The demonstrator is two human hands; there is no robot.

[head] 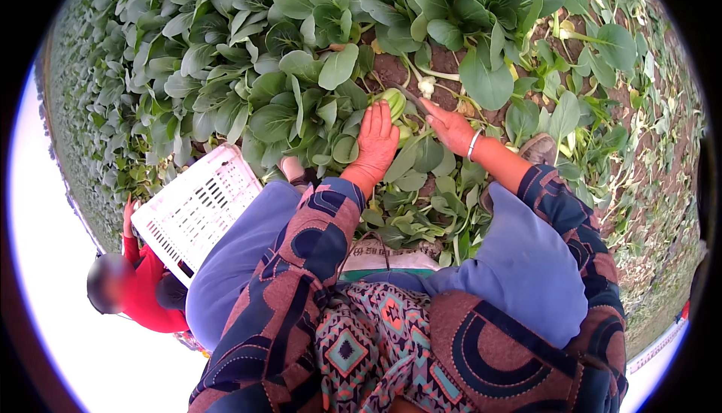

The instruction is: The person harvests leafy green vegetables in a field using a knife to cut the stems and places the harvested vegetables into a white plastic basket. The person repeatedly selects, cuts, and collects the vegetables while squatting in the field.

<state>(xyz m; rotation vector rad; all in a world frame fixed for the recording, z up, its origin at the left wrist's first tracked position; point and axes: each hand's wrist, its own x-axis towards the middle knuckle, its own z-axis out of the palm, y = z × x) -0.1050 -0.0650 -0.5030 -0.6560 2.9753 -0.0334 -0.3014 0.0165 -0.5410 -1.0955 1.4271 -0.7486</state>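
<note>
My left hand point(375, 141) grips a bok choy point(396, 103), its fingers laid over the pale green base of the stalks. The bok choy lies tilted, and its leaves spread to the left beneath my hand. In my right hand point(454, 129) is a knife point(410, 96) with a dark blade, close beside the base of the bok choy. My fingers hide its handle. A silver bangle point(474, 145) circles my right wrist. Just beyond the blade, a whitish cut stump point(427, 86) sits on the soil.
Rows of standing bok choy point(225, 69) fill the far and left side. A white plastic crate point(197, 204) is by my left leg, with a person in red point(155, 294) behind it. Loose leaves point(417, 210) lie between my shoes. A sack point(389, 261) bearing writing is below me.
</note>
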